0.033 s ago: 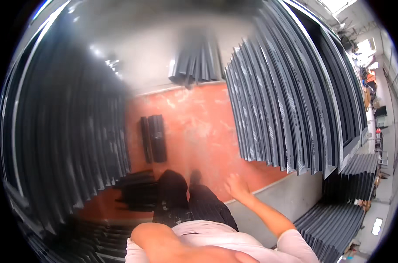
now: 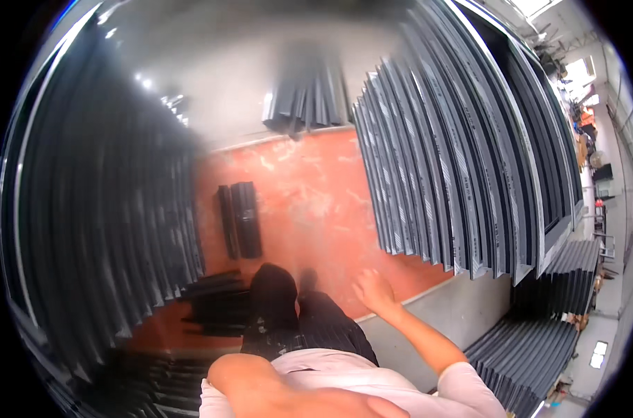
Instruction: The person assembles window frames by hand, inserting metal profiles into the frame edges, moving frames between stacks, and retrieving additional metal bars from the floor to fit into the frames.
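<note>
My right hand (image 2: 374, 290) hangs over the red floor, its fingers loosely apart and nothing in them. It is nearest to the lower ends of the long dark grey profiles (image 2: 435, 174) standing upright in a row on the right, with a gap between. My left arm bends across my white shirt, and my left hand (image 2: 344, 403) lies at the lower edge of the picture against my front. Its fingers are cut off there, so what it holds, if anything, is hidden.
Tall dark profiles (image 2: 114, 195) stand densely on the left. A short dark bundle (image 2: 245, 219) lies on the red floor (image 2: 309, 188), with more dark pieces (image 2: 219, 303) beside my leg. Another bundle (image 2: 306, 104) stands against the far wall. Stacked profiles (image 2: 532, 355) sit behind on the right.
The surroundings shift slightly to the left in the picture. My right hand moves a little left and up, still apart from the profiles. My left arm stays bent across my front.
</note>
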A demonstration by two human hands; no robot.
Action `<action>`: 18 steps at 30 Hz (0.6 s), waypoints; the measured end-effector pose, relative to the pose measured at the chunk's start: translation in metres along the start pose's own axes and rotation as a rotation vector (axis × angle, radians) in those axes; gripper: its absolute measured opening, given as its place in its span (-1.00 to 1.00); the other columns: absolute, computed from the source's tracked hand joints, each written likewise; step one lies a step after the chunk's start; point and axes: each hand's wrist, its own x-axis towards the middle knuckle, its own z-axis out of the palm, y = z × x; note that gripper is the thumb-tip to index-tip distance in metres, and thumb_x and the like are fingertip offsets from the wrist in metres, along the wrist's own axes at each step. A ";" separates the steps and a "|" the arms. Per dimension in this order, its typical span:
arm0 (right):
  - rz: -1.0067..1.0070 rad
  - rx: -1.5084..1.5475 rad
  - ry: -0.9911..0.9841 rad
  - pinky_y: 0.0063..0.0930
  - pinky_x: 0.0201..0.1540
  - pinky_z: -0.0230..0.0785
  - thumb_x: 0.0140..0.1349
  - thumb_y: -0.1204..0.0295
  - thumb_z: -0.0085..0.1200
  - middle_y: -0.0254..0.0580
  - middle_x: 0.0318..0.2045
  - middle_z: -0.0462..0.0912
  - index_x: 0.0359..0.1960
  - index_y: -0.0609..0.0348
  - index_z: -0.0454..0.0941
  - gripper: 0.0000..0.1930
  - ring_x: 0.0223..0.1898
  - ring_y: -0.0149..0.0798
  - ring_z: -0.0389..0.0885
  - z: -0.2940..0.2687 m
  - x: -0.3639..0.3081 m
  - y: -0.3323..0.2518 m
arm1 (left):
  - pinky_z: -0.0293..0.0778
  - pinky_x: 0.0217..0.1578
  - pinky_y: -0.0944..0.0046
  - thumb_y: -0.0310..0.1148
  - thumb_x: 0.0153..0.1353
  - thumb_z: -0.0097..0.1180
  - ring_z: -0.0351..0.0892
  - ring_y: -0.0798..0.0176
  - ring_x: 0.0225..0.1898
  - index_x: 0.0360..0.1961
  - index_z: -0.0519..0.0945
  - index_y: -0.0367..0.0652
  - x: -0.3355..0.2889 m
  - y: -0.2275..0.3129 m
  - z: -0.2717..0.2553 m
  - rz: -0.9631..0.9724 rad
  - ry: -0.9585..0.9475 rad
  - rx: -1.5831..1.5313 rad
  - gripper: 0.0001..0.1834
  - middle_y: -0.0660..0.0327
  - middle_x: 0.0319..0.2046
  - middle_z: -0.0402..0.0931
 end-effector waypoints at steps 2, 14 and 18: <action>0.022 0.084 0.059 0.00 -0.04 0.37 0.17 0.38 0.08 0.09 -0.25 0.59 -0.24 0.23 0.62 -0.79 -0.13 0.18 0.51 -0.031 0.053 -0.018 | 0.11 -0.63 0.36 -0.67 0.10 -0.03 0.17 0.36 -0.69 -0.02 0.60 0.32 0.023 -0.019 -0.033 0.092 0.056 0.028 -0.44 0.29 -0.62 0.31; 0.040 0.275 -0.106 -0.08 -0.09 0.45 0.19 0.29 0.09 0.13 -0.21 0.63 -0.16 0.26 0.61 -0.70 -0.15 0.16 0.59 0.025 0.378 0.007 | 0.39 -0.38 0.15 -0.46 0.08 0.21 0.46 0.07 -0.46 -0.06 0.54 -0.13 0.093 0.005 -0.396 -0.204 0.204 0.249 -0.65 0.07 -0.44 0.50; 0.313 0.333 -0.190 -0.13 -0.03 0.45 0.16 0.26 0.13 0.09 -0.23 0.66 -0.21 0.24 0.64 -0.70 -0.11 0.09 0.62 0.042 0.484 0.089 | 0.35 -0.47 0.19 -0.49 0.17 0.16 0.47 0.07 -0.52 -0.35 0.59 -0.23 0.063 -0.042 -0.499 -0.959 0.477 1.093 -0.96 0.12 -0.57 0.49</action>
